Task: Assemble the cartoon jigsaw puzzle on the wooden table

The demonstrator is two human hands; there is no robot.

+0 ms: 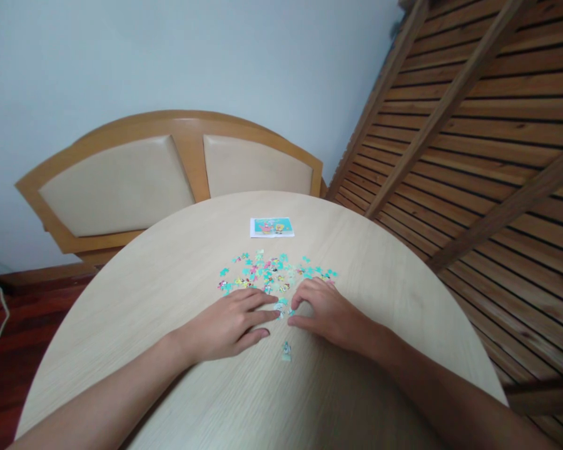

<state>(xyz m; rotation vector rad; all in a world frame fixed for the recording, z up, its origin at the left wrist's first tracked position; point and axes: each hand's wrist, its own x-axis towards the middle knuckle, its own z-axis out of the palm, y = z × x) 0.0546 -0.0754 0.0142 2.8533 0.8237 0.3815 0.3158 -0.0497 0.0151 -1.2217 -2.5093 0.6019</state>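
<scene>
Several small turquoise and pink puzzle pieces (pixel 272 270) lie scattered on the round light-wood table (pixel 178 262). My left hand (pixel 229 322) rests flat on the table, fingers stretched toward a pale piece (pixel 280 307) between both hands. My right hand (pixel 326 309) lies opposite it, fingers curled, thumb and forefinger close around the same spot; whether it grips the piece is unclear. One loose piece (pixel 286 352) sits nearer me, below the hands. A small reference picture card (pixel 272 227) lies beyond the pile.
A wooden headboard with two beige padded panels (pixel 122 181) leans against the pale wall behind the table. A slatted wooden frame (pixel 473 137) stands at the right. Dark red floor and a white cable (pixel 0 306) show at the left.
</scene>
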